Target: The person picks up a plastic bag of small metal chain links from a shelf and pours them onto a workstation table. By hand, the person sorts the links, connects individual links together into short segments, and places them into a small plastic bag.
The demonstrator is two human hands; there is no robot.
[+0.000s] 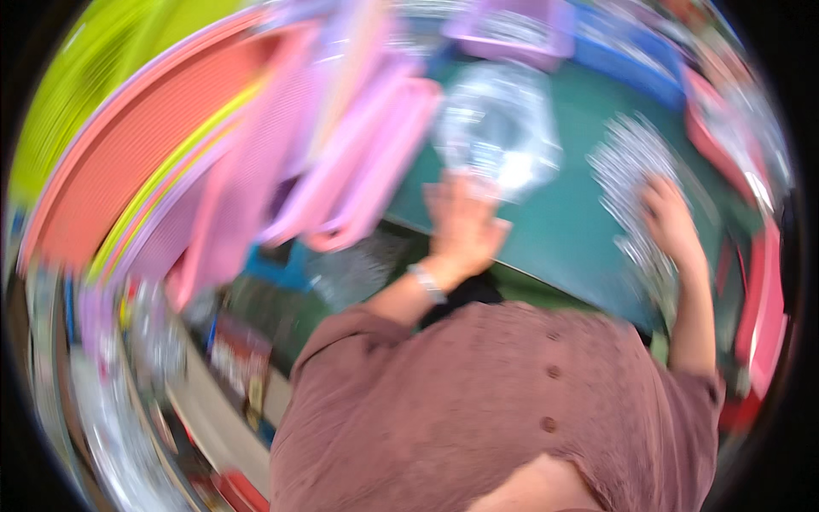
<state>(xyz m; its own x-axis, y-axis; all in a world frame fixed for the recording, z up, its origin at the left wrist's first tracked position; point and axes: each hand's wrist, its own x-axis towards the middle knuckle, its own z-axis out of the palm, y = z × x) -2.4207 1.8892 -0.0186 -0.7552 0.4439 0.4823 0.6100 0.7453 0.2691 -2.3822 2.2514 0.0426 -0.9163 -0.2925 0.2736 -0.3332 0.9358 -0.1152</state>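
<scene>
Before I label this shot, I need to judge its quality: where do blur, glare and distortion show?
Head view: motion blur smears the salmon tray and softens the left hand and right hand; the brown shirt is clearer. Head view: white glare washes out parts of the clear plastic. Head view: fisheye distortion bows the tray's edges, and the picture corners are black.

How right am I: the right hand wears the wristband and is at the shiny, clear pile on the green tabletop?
Not quite: the head view shows the wristband on the wrist of the left hand. The right hand is at the shiny, clear pile on the green tabletop.
</scene>
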